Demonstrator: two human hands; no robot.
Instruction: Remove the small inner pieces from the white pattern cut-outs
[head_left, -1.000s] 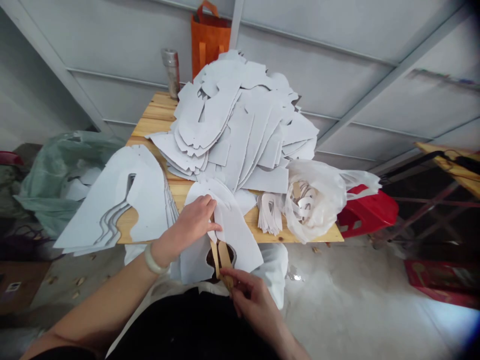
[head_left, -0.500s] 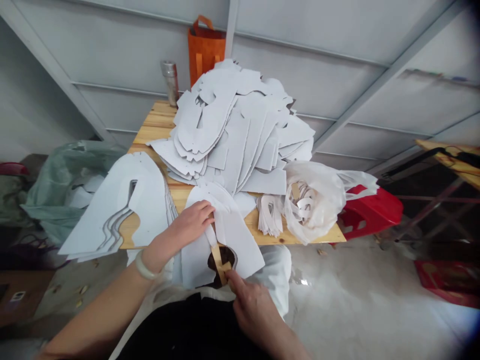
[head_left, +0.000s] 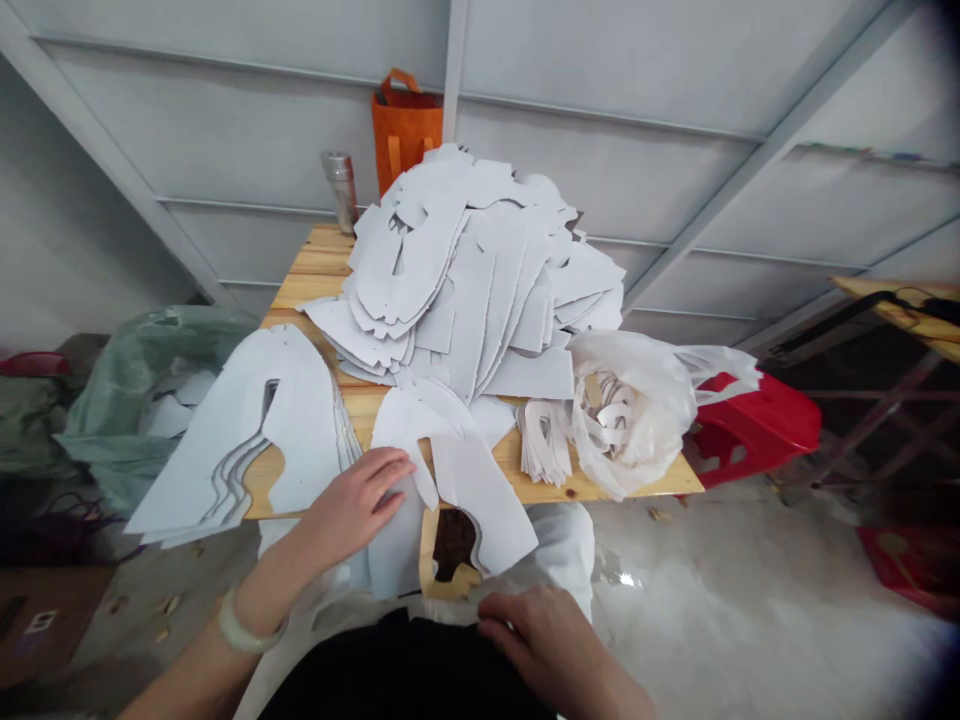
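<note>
My left hand (head_left: pixel 367 500) lies with its fingers spread on the left side of a white cut sheet (head_left: pixel 487 490) at the table's front edge. A tan strip (head_left: pixel 429 560) hangs down beside the sheet's dark opening and bends toward my right hand. My right hand (head_left: pixel 536 625) is closed in front of my body, just right of the strip's lower end; whatever its fingers hold is hidden. To the left rests a stack of arch-shaped white sheets (head_left: pixel 225 420). Small curved pieces (head_left: pixel 544 440) stand bundled on the right.
A large heap of white sheets (head_left: pixel 480 260) covers the table's middle. A clear plastic bag (head_left: pixel 652 400) of strips is at the right, with a red stool (head_left: pixel 757 430) beyond. Behind are a bottle (head_left: pixel 342 190) and an orange bag (head_left: pixel 407 135). A green bag (head_left: pixel 105 400) stands left.
My right hand has moved right and down, away from the opening. The tan strip's lower part has swung down and bent. My left hand has slid slightly left and down, fingers more apart.
</note>
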